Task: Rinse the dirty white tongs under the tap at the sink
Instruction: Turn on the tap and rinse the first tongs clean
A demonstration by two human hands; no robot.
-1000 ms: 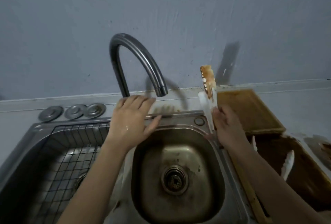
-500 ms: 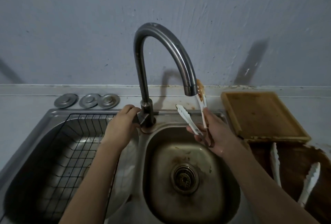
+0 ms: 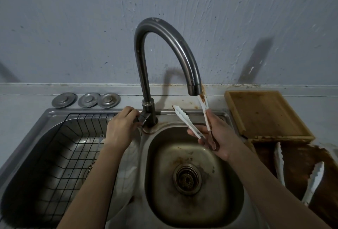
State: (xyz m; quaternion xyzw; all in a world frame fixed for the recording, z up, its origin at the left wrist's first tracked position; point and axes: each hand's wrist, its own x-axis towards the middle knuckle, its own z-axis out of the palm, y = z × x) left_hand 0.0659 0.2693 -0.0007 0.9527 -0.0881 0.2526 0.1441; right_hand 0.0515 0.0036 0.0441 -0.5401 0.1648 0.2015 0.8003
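The right hand [image 3: 221, 135] is gripping the tongs [image 3: 193, 119] by their hinge end over the sink [image 3: 193, 173], one stained tip touching the tap [image 3: 164, 49] spout. The left hand [image 3: 120, 128] is gripping the tap's lever [image 3: 141, 119].

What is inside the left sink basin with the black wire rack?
The black wire rack fills the steel left basin, with a fork-like utensil standing inside. The left forearm covers the basin's right part; its floor is too dark to read.

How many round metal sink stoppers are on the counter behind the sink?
3, in a row left of the tap: left, middle, and right, which overlaps the middle one.
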